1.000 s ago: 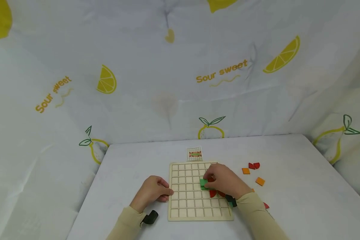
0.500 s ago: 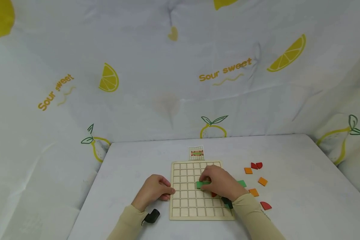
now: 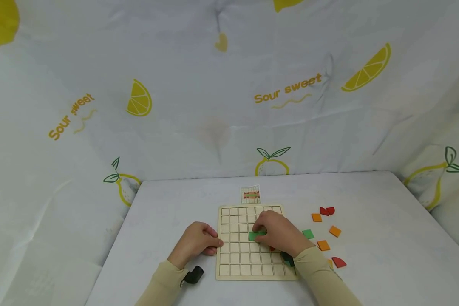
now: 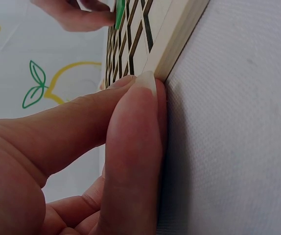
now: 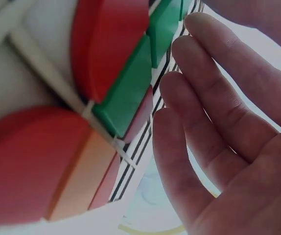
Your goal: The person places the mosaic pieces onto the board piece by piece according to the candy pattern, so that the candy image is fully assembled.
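A square wooden grid board lies on the table. My left hand pinches its left edge; in the left wrist view the thumb meets the board's rim. Over the grid, my right hand holds a green square tile between thumb and index finger. The right wrist view shows its other fingers extended beside a row of green tiles. Near them are a red rounded piece and an orange tile. The right hand hides part of the grid's right side.
A small pattern card lies behind the board. Right of the board are loose orange tiles, a green tile and red quarter-round pieces. A lemon-print cloth hangs behind the table.
The right hand has moved slightly left over the board, and the green tile has slid left with it. The loose green tile at right has come into view. The left hand keeps its place.
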Demonstrator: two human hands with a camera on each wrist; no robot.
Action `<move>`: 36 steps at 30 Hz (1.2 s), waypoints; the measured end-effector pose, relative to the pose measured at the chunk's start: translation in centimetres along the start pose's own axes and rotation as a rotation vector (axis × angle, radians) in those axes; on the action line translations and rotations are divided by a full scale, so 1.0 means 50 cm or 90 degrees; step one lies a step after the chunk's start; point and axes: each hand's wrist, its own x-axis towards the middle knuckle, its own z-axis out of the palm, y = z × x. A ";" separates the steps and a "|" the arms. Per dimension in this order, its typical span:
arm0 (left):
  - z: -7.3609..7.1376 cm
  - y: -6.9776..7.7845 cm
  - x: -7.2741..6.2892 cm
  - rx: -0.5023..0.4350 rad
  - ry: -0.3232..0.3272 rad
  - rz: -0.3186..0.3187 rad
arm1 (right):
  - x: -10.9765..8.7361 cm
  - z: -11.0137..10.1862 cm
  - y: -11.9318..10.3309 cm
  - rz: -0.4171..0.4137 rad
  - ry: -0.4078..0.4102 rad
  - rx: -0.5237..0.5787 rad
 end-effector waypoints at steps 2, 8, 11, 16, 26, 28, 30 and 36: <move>0.001 0.000 0.001 0.000 -0.001 -0.001 | -0.002 -0.007 0.004 0.007 0.004 0.013; -0.001 0.000 0.004 -0.005 -0.002 0.000 | -0.023 -0.050 0.043 0.052 0.009 0.047; -0.004 0.001 0.004 -0.004 0.000 0.001 | -0.043 -0.075 0.074 0.081 0.015 0.055; -0.007 0.000 0.000 -0.002 0.002 -0.004 | -0.085 -0.108 0.130 0.133 0.030 0.046; -0.011 -0.006 -0.004 -0.003 0.008 -0.010 | -0.135 -0.136 0.184 0.164 0.005 0.036; -0.011 -0.005 -0.005 -0.004 0.006 -0.010 | -0.140 -0.135 0.185 0.168 0.001 0.032; -0.010 -0.005 -0.005 -0.006 0.003 -0.007 | -0.143 -0.133 0.186 0.171 -0.003 0.030; -0.006 -0.005 -0.002 -0.009 -0.004 -0.002 | -0.146 -0.129 0.190 0.188 -0.011 0.031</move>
